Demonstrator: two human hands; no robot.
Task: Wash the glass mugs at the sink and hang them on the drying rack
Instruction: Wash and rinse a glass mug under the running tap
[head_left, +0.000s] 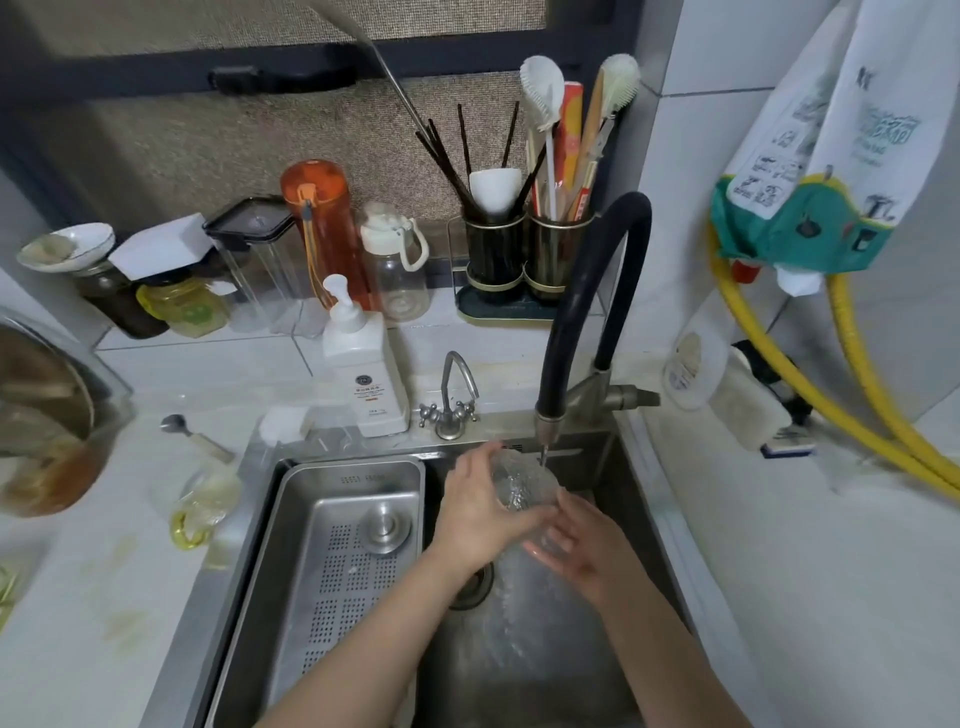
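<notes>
Clear glass, a single mug (522, 486), is held over the sink (519, 670) basin, tilted, under the black faucet's (587, 306) nozzle, with water running onto it and spilling down toward the drain. The left hand (480, 506) has its grip closed round the mug's side, fingers curled over the glass. The right hand (576, 545) lies against the mug's lower end with fingers spread and nearly straight, its grip not closed on anything. Left of the grip, a perforated steel tray (332, 566) sits in the sink with a round metal stopper (385, 525) resting on it. Beyond the grip, on the counter (78, 649) edge, stand a small twin-handled tap (451, 402) and a white pump bottle (363, 364). Farther back on the tiled ledge are an orange bottle (319, 228), a clear bottle with a white lid (397, 265), and two dark utensil holders (524, 257) filled with chopsticks and brushes. To the far right of the grip, a yellow hose (810, 395) runs along the wall.
</notes>
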